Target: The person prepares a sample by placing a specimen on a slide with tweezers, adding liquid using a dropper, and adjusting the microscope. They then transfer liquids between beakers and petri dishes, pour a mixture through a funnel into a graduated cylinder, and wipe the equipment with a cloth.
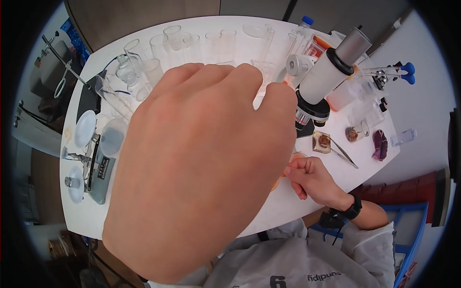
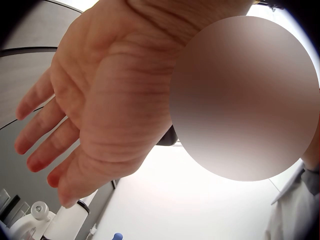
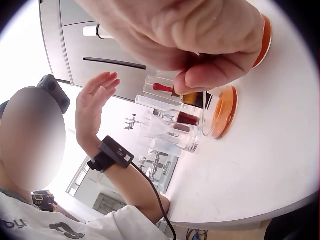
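My left hand (image 1: 201, 149) is raised close to the head camera and covers the middle of the table there. In the left wrist view its palm faces the camera with the fingers loosely extended, holding nothing. Low over the table, my right hand (image 1: 312, 177) has curled fingers by orange round dishes (image 1: 298, 155). In the right wrist view, the thumb and fingers pinch what looks like a thin bent glass rod (image 3: 204, 115) beside an orange dish (image 3: 226, 112). The grip itself is partly hidden by the fingers. Another orange dish (image 3: 265, 40) lies behind this hand.
A microscope (image 1: 321, 77) stands right of the left hand. A small square glass container (image 1: 321, 142), tweezers (image 1: 343, 152), a flask (image 1: 355, 133) and a crumpled purple piece (image 1: 380, 145) lie at right. A balance (image 1: 98, 168) is at left; glassware (image 1: 158, 45) lines the back.
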The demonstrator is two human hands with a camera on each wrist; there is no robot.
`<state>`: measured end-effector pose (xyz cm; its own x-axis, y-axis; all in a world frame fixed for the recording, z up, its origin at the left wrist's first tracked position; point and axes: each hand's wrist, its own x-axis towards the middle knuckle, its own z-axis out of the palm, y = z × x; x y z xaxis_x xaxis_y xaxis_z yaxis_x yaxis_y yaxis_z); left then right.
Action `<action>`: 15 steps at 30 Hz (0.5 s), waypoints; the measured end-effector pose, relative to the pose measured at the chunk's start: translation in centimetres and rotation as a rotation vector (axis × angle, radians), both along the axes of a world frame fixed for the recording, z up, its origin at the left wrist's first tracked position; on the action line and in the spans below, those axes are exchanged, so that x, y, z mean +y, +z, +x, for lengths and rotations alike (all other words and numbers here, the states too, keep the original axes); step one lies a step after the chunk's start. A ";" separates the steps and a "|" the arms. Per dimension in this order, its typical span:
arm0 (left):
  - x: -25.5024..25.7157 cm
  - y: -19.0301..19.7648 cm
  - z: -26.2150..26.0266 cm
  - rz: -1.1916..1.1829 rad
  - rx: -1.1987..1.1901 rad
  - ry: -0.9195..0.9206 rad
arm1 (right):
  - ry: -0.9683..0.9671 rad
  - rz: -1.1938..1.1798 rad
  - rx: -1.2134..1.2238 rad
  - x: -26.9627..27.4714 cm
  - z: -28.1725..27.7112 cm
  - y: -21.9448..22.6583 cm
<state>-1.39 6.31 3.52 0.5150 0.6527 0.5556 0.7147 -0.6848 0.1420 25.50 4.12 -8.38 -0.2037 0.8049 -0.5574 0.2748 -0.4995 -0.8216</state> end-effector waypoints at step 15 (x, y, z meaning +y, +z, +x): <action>-0.3 0.0 0.1 0.020 0.045 -0.013 | -0.015 -0.049 0.040 -0.1 0.4 -0.8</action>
